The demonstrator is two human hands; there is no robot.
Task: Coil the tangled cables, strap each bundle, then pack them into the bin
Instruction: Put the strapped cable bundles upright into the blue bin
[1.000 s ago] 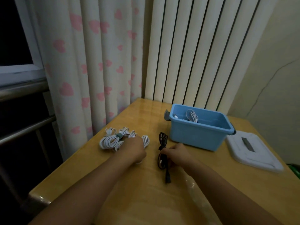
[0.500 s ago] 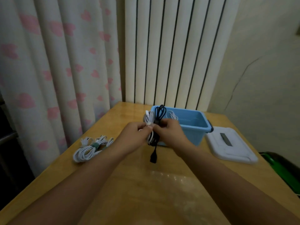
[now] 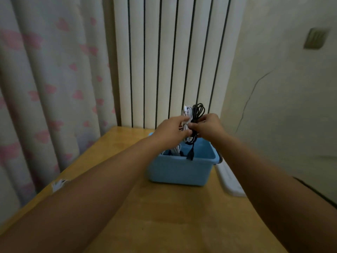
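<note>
I hold both hands up over the open blue plastic bin (image 3: 179, 170), which stands on the wooden desk (image 3: 175, 220) toward its far edge, near the wall of white vertical slats (image 3: 169, 57). My left hand (image 3: 170, 131) grips a coiled white cable bundle (image 3: 187, 118); its fingers curl round the middle of the coil, so loops stick up above my knuckles and more white cable trails down below the hand into the bin. My right hand (image 3: 207, 126) pinches a coiled black cable bundle (image 3: 197, 111) at its waist, thumb and fingers closed round it. The black loops rise above that pinch, and the loose end with its black plug (image 3: 190, 155) hangs below it, down to the bin's near rim. The two bundles touch each other between my hands, white on the left, black on the right, both above the bin's opening.

Another white cable bundle (image 3: 59, 184) lies by the desk's left edge, partly hidden behind my left forearm. A flat white lid (image 3: 229, 181) lies on the desk just right of the bin. A curtain with pink hearts (image 3: 45, 88) hangs beyond the left edge.
</note>
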